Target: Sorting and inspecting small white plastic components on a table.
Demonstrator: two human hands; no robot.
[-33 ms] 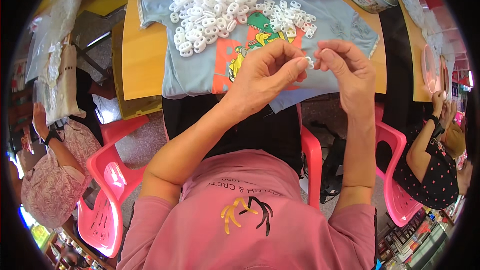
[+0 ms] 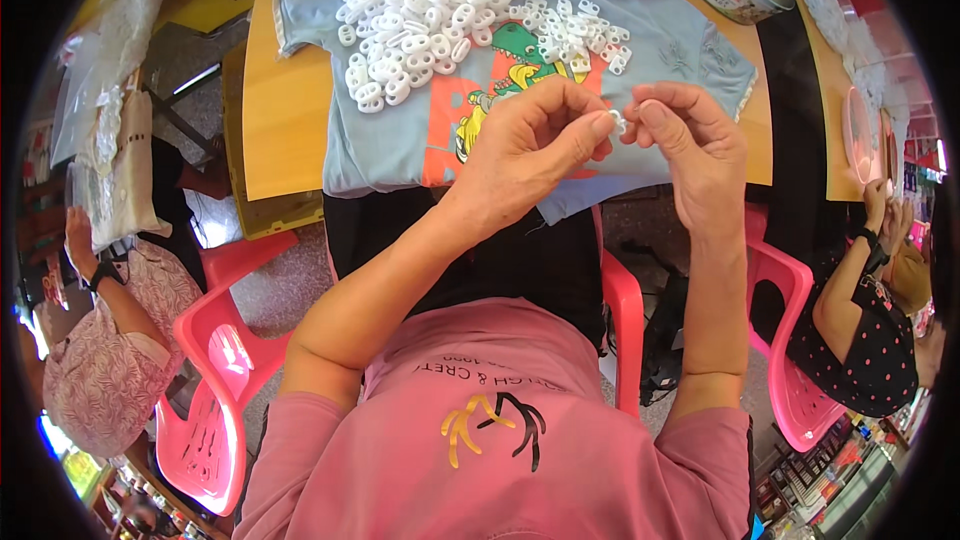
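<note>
White plastic ring (image 2: 619,124), small and pale, sits at the centre of the frame, pinched between both hands. Left hand (image 2: 535,145) clamps it with thumb and forefinger; right hand (image 2: 695,140) grips its other side the same way, fingertips nearly touching. Compared with the earlier view, nothing has shifted: both hands remain together on the piece, so the fiddling with it looks unfinished. Above them, in the upper middle, a heap of matching white rings (image 2: 420,25) lies on a pale blue dinosaur shirt (image 2: 660,50) spread over a wooden table (image 2: 285,130).
</note>
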